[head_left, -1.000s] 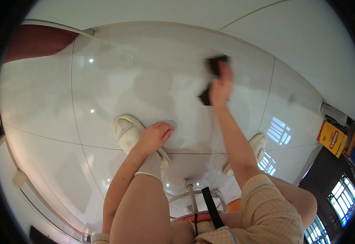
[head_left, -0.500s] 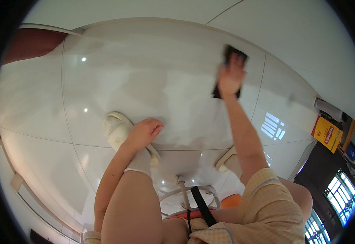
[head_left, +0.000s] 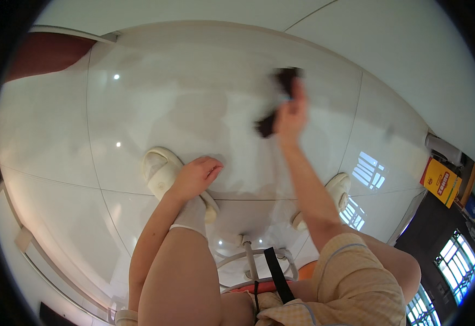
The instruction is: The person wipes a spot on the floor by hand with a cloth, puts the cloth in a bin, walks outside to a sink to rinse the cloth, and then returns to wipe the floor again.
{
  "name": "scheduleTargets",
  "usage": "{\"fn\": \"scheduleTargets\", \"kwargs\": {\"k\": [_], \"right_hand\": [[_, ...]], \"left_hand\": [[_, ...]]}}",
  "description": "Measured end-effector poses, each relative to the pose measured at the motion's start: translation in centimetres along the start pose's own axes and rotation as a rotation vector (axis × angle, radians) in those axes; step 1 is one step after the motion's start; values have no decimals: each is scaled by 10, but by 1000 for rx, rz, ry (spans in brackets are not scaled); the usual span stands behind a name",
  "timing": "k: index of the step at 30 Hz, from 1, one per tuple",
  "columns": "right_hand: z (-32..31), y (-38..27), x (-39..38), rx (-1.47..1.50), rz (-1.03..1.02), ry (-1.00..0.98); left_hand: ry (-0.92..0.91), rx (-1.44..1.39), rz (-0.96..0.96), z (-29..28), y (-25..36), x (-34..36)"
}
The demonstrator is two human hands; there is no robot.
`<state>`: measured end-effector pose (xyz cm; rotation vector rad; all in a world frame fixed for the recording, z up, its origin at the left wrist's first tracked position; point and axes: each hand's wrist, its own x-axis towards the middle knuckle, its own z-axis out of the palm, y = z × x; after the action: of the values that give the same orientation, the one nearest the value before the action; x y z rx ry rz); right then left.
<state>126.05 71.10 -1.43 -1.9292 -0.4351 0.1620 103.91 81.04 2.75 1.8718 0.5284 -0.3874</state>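
My right hand (head_left: 293,114), blurred by motion, grips a dark brown or black cloth (head_left: 266,125) low over or on the glossy white tiled floor (head_left: 194,70), right of centre. The cloth shows above and to the left of my fingers; its exact outline is smeared. My left hand (head_left: 198,174) hangs over my left leg, beside a cream slipper (head_left: 158,179), with its fingers curled and nothing visible in them. My other slipper (head_left: 338,187) is partly hidden behind my right forearm.
A white panel (head_left: 400,65) curves along the far side and right. A dark red shape (head_left: 47,54) is at upper left. A yellow box (head_left: 438,182) stands among items at right. A pale seat support (head_left: 248,255) shows between my legs.
My right hand with the cloth swung right half a second ago and is now back to the left, near where it was one second ago. My left hand stays by my leg.
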Motion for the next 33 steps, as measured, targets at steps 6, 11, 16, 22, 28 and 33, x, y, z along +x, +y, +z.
{"fn": "scheduleTargets", "kwargs": {"k": [6,11,16,22,28,33], "right_hand": [[-162,101,109,-492,98,263],[-97,102,130,-1056,-111,155],[37,38,85,-908,-440,-8],[147,-36,12,-516,-694,-491],[69,-32,19,92,-56,-330],[-102,37,70,-261,-73,247]], "left_hand": [[-11,43,98,3,8,12],[13,37,81,4,7,4],[-17,71,43,3,6,1],[31,57,109,4,9,7],[105,-42,115,4,2,3],[53,-48,6,1,9,0]]}}
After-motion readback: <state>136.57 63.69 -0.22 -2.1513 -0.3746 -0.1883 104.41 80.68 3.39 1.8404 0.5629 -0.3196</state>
